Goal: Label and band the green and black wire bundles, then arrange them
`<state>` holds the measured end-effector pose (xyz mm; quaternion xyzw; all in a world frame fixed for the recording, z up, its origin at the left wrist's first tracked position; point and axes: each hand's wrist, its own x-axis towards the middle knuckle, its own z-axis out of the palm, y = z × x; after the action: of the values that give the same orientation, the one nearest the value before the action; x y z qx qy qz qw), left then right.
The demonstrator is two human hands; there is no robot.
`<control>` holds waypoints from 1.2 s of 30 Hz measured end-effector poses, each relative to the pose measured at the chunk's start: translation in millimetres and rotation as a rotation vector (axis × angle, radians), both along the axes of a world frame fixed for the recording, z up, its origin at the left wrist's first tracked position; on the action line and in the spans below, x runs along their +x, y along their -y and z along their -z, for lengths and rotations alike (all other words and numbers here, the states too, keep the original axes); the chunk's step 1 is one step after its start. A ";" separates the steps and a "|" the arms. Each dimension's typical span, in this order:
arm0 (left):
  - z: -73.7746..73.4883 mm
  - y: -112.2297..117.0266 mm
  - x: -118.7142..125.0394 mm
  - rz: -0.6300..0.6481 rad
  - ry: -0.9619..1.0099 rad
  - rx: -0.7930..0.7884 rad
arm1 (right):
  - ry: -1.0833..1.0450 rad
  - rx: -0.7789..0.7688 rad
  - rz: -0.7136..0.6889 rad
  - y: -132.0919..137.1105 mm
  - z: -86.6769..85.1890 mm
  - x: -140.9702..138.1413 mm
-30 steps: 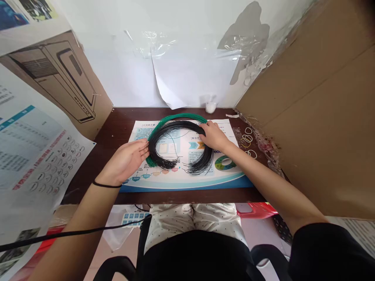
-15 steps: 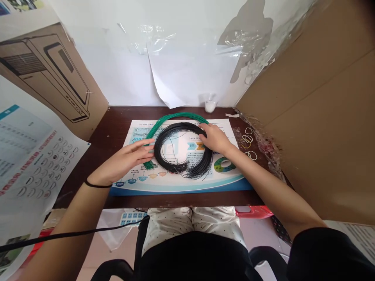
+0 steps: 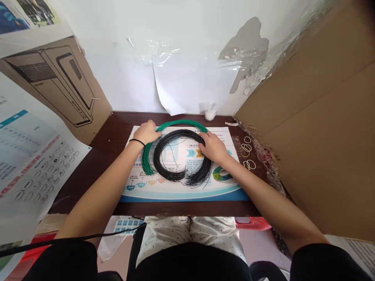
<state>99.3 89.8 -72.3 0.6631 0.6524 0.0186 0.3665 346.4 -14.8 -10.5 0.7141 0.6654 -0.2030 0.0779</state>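
Note:
A curved bundle of thin black wires (image 3: 157,156) lies on a printed sheet (image 3: 175,193), its cut ends fanned out at the front. Behind and around its left side runs a bundle of green wires (image 3: 181,121), bent in a wide arc. My left hand (image 3: 148,132) is closed round the green bundle at its upper left; its thumb points toward the black coil. My right hand (image 3: 214,147) grips the black bundle at its upper right, close to the green bundle's right part, whose end is hidden there.
Several rubber bands (image 3: 246,148) lie on the dark table at the right. A small clear cup with white contents (image 3: 210,113) stands by the back wall. Cardboard panels (image 3: 316,128) wall in the sides. A black cable (image 3: 117,233) crosses my left arm.
My left hand has moved up and away from me, from the lower left of the coils to the green bundle's upper left, and closed on it. My right hand stays on the black bundle.

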 end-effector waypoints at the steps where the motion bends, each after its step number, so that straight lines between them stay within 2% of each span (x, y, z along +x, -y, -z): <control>1: 0.6 -0.7 -0.9 0.016 -0.015 0.002 | 0.004 0.005 -0.008 0.1 0.7 0.3; 5: -6.1 -6.4 -4.7 0.085 -0.048 -0.008 | 0.014 -0.001 -0.032 -0.4 1.2 -0.3; 8: -13.0 -16.1 3.3 0.100 -0.042 -0.008 | 0.027 -0.012 -0.030 -0.4 0.8 -1.6; 11: -14.8 -26.3 17.1 0.007 -0.020 0.019 | 0.041 -0.005 -0.029 0.1 1.3 -2.2; 15: -8.2 -32.6 27.8 -0.072 0.024 -0.009 | 0.041 -0.012 -0.032 0.2 0.8 -3.0; 20: -4.4 -25.4 29.8 -0.113 -0.007 0.071 | 0.039 -0.029 -0.025 -0.3 -1.7 -3.2; 24: -14.2 -13.3 32.8 -0.118 -0.090 0.214 | 0.036 -0.012 -0.029 -0.1 -0.6 -2.2; 29: -23.3 -2.3 35.6 -0.069 -0.147 0.254 | 0.060 -0.011 -0.037 0.6 -0.3 -3.1; 32: -18.5 0.3 35.2 -0.068 -0.192 0.258 | 0.074 -0.007 -0.039 0.8 -1.2 -4.1; 36: -5.7 1.2 32.6 -0.075 -0.152 0.262 | 0.082 -0.005 -0.042 1.0 -1.1 -4.1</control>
<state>131.9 88.5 -66.6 0.6799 0.6946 0.0669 0.2253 342.3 -15.8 -9.4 0.7076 0.6759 -0.1736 0.1108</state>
